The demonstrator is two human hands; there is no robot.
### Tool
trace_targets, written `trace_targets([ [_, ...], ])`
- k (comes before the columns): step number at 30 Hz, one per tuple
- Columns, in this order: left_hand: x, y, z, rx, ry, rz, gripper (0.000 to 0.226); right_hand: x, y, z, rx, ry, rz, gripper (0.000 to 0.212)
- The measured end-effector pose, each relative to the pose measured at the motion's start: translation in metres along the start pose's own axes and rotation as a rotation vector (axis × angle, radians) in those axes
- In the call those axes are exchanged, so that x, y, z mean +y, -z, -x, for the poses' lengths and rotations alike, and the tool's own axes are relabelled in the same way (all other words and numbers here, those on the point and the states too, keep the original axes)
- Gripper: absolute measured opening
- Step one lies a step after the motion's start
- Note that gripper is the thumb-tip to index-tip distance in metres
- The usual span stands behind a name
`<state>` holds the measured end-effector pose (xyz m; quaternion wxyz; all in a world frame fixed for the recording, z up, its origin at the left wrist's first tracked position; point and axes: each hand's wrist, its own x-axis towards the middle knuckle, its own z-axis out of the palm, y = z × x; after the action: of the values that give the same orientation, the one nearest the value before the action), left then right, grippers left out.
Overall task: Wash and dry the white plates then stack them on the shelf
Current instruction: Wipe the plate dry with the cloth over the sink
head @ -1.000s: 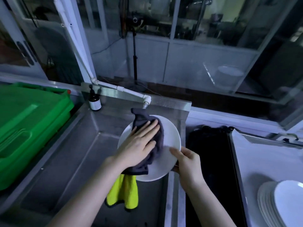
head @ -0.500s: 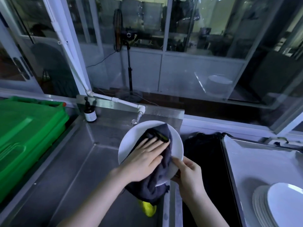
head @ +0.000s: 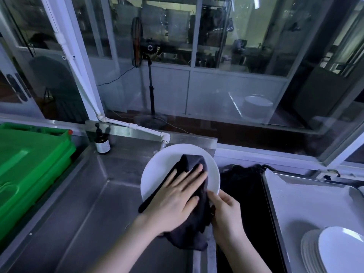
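The white plate (head: 157, 174) was held tilted over the steel sink (head: 88, 203), just below the tap (head: 164, 138), with its face toward the camera. A dark cloth (head: 192, 162) lay across its right half, pressed flat by the left hand (head: 175, 198) with fingers straight and spread. The right hand (head: 226, 209) gripped the plate's lower right rim, thumb on the face. Its other fingers were hidden behind the plate, so how firm the hold was can only be guessed.

The step looked like drying. To do it well, the left palm would carry the cloth in full circles out to the bare left part of the face, then round the rim and the back. The right hand would turn the plate by its edge, so that no wet patch was left under the thumb. The loose cloth hanging below was best kept out of the sink. A stack of plates (head: 334, 251) sat on the tray (head: 305, 203) to the right, well apart.
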<state>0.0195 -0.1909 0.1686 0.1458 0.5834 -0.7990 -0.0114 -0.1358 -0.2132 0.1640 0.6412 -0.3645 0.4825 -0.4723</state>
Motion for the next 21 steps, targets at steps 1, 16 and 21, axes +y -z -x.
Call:
trace_targets([
  [1,-0.006,0.001,-0.007,-0.006,-0.017,-0.024,0.063,0.003,-0.001,0.0,0.005,-0.01,0.005,0.033],
  [16,0.0,-0.001,0.02,0.054,0.122,-0.005,0.06,-0.016,0.002,-0.006,-0.049,-0.002,-0.026,0.021],
  [21,-0.018,0.002,-0.009,0.038,-0.027,-0.062,0.061,0.003,-0.009,0.0,-0.078,-0.03,0.072,0.018],
])
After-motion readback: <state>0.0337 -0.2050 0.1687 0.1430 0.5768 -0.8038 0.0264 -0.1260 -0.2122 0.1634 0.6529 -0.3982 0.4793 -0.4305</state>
